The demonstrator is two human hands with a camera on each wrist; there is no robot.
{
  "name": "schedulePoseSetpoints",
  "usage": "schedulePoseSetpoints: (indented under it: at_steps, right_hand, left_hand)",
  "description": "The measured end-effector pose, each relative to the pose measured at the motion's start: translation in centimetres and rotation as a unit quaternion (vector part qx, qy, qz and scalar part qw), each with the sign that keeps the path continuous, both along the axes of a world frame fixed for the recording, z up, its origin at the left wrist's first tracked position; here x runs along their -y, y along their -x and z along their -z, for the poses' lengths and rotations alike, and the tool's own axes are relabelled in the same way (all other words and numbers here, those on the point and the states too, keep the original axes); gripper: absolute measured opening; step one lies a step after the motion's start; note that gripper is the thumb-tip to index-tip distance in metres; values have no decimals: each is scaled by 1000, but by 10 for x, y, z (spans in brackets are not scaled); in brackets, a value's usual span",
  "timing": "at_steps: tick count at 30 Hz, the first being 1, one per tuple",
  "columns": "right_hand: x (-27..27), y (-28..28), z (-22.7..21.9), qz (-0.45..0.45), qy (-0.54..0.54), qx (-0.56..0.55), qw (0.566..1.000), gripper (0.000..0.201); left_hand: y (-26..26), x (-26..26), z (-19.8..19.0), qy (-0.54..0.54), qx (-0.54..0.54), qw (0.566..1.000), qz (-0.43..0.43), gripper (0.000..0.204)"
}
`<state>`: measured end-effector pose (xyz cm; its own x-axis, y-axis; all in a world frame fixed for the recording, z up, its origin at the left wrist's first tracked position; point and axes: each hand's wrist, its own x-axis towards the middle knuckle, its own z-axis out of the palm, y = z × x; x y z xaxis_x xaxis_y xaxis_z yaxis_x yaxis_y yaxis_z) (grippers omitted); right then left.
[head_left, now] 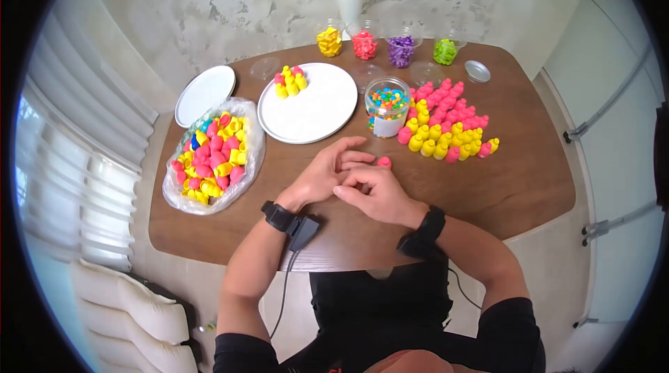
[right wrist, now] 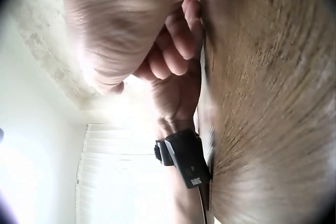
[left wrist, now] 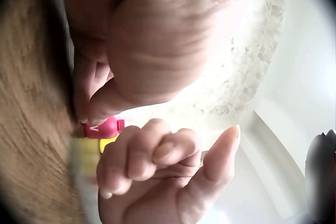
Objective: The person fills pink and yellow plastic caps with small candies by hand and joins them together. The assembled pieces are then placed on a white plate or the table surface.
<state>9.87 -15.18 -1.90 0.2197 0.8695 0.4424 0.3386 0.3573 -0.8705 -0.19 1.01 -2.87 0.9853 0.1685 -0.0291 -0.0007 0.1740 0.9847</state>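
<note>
In the middle of the table a small pink bottle-shaped capsule [left wrist: 103, 128] with a white mark stands upright. My left hand [head_left: 325, 172] reaches in from the left; in the left wrist view its thumb and a finger [left wrist: 105, 106] come together low on the capsule's side. My right hand [head_left: 382, 195] hovers close beside it, thumb towards the left hand, fingers loosely curled, with nothing seen in them. Just past the hands stands a clear jar of colourful small candies [head_left: 387, 103]. Right of it are several rows of pink [head_left: 446, 98] and yellow capsules [head_left: 439, 151].
At left lies an open plastic bag [head_left: 258, 137] of pink, yellow and blue capsule parts. A round white plate [head_left: 306, 119] carries several capsules; another white plate [head_left: 205, 96] is behind the bag. Clear cups of yellow [head_left: 329, 42], red, purple and green pieces line the far edge.
</note>
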Motion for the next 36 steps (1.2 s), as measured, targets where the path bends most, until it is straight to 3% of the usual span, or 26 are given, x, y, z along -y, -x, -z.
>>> schedulePoseSetpoints:
  at_steps: [2,5,7,10,14,17,18,19,21,24,27,28,31,35,36]
  right_hand:
    - [0,-4,3,-19,96,-82,992,17]
    - [-10,-11,14,3,74,-147,986,17]
    - [-14,-16,21,54,67,-117,989,19]
    - [-23,-27,27,138,38,-120,982,24]
    - [-29,-55,40,160,52,-168,971,27]
    - [-33,-61,46,187,44,-163,968,35]
    - [-33,-61,46,195,42,-165,966,38]
    - [-33,-59,45,199,39,-171,964,40]
    - [-31,-53,36,205,34,-181,961,43]
    - [-25,-49,25,177,55,-132,974,45]
    - [-26,-50,29,170,60,-98,979,47]
    - [-27,-50,30,169,57,-94,979,46]
    - [-28,-51,35,163,42,-96,981,45]
    - [-26,-52,36,154,43,-92,983,45]
    - [-26,-52,37,158,45,-79,983,43]
  left_hand:
    - [0,-3,3,11,5,1000,-29,71]
    - [-1,-8,4,-14,5,996,-84,61]
    - [-2,-10,7,-81,3,987,-140,39]
    - [0,-12,7,-127,-2,970,-206,22]
    - [8,-18,-11,-168,-12,950,-265,14]
    - [12,-40,-25,-235,-38,910,-338,15]
    - [13,-53,-31,-305,-68,881,-355,17]
    - [13,-77,-29,-378,-39,855,-353,22]
    - [9,-120,-23,-412,-21,830,-376,30]
    - [0,-186,-10,-482,-125,783,-373,42]
    - [-20,-216,4,-531,-181,743,-365,51]
    - [-26,-209,1,-578,-146,707,-380,51]
    - [-34,-194,-5,-535,-187,725,-391,44]
    - [-28,-173,-16,-567,-184,689,-413,37]
    - [-25,-166,-20,-543,-161,712,-415,34]
